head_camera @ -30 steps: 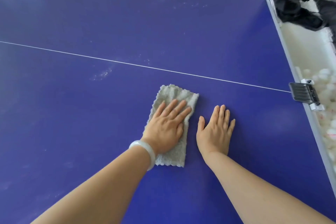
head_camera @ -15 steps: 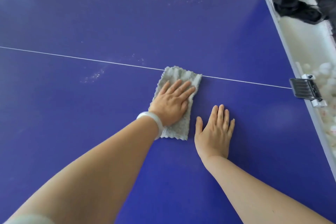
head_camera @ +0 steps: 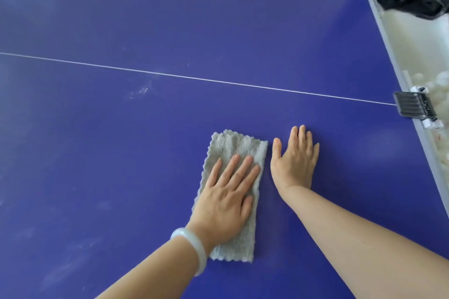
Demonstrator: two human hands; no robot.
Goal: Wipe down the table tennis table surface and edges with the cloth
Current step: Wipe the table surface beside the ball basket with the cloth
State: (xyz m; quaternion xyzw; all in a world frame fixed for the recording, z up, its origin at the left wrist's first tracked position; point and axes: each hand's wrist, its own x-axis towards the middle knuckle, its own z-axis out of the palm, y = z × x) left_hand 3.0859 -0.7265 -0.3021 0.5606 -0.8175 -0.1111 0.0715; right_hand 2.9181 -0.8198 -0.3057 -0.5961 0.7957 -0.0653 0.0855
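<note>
Left hand flat, fingers straight, pressing cloth lower centre of table. Right hand splayed, bracing beside. Tip: overlap strokes, head for dusty smudge centre-left.

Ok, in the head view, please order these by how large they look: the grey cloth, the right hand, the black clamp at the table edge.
1. grey cloth
2. right hand
3. black clamp
The clamp lies farther from the camera, so it may look smaller than it really is.
</note>
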